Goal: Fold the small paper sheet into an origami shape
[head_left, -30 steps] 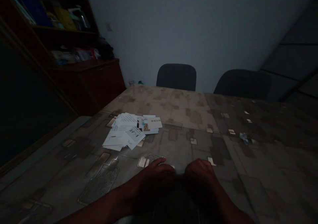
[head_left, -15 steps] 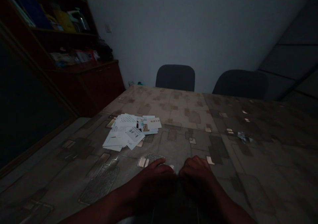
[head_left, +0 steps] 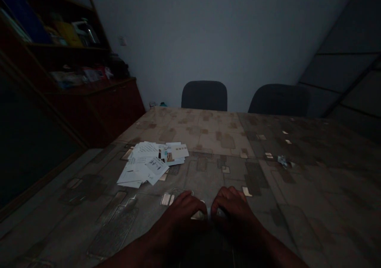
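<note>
Close to the near edge of the table, my left hand (head_left: 186, 212) and my right hand (head_left: 233, 208) are almost touching, fingers curled into pinches. Between their fingertips shows a small pale piece (head_left: 209, 213), too dark and too covered to tell its kind. Both hands seem to grip it. Beyond my left hand, a loose pile of white printed cards (head_left: 143, 165) lies spread on the patterned tablecloth (head_left: 208, 141). Some cards carry dark handwriting-like print and small pictures.
A crumpled shiny scrap (head_left: 284, 161) lies on the right of the table. Two dark chairs, one on the left (head_left: 204, 95) and one on the right (head_left: 278, 98), stand at the far side. A reddish cabinet (head_left: 116, 109) with filled shelves is at the left. The room is dim.
The view has shifted slightly, so the table and cards appear a little lower and further left. Both hands stay together, with the fingers bent more and the pale piece showing more between them.
</note>
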{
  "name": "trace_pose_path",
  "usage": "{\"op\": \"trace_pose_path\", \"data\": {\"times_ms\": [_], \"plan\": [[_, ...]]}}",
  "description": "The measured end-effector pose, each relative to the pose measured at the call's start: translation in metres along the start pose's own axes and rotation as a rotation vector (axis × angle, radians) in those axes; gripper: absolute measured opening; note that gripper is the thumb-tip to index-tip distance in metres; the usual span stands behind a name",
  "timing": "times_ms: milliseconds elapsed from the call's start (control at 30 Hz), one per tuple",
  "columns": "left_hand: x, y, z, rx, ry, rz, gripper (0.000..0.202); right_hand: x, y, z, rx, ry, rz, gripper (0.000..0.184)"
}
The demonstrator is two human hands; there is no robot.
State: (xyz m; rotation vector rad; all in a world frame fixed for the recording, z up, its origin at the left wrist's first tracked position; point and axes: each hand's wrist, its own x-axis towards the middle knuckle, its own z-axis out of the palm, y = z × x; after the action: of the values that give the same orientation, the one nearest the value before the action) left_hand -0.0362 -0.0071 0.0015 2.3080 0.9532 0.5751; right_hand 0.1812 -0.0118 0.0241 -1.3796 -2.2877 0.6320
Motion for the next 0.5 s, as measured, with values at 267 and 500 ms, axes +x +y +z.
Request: {"op": "trace_pose_path", "data": {"times_ms": [267,500], "plan": [[0.002,0.006,0.000,-0.021,0.071,-0.057,0.019,-0.004,0.015,0.010,0.021,0.050,-0.037,0.008],[0.001,0.003,0.005,-0.021,0.093,-0.087,0.023,-0.004,0.022,0.006,-0.061,0.035,-0.065,0.011]]}}
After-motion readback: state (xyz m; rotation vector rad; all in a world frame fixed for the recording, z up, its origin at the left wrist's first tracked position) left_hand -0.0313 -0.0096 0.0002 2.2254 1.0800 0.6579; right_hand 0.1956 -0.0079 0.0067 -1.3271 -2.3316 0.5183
